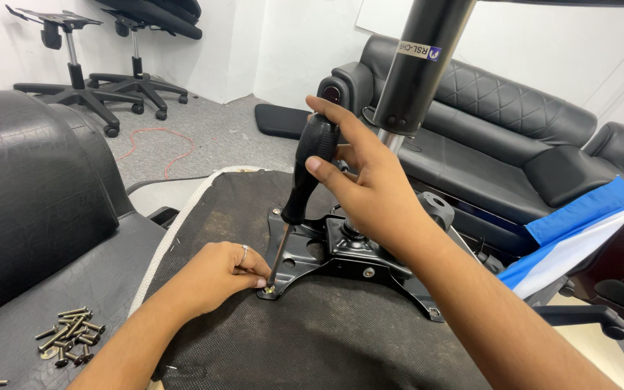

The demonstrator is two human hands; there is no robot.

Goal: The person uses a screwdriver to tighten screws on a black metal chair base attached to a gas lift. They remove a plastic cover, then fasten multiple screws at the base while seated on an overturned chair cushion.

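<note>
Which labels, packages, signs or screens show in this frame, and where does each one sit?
Label: a small rectangular sticker, white with a dark blue square at its right end, wrapped round the black gas-lift cylinder at top centre, above the right hand holding the screwdriver.
No packages, signs or screens are visible.

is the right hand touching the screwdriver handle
Touching. The head view shows the right hand wrapped around the black screwdriver handle, fingers over its top and thumb pressed on its side.

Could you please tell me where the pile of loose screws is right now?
The loose screws lie at the lower left of the head view, on the black seat cushion, just left of the left forearm.
</note>
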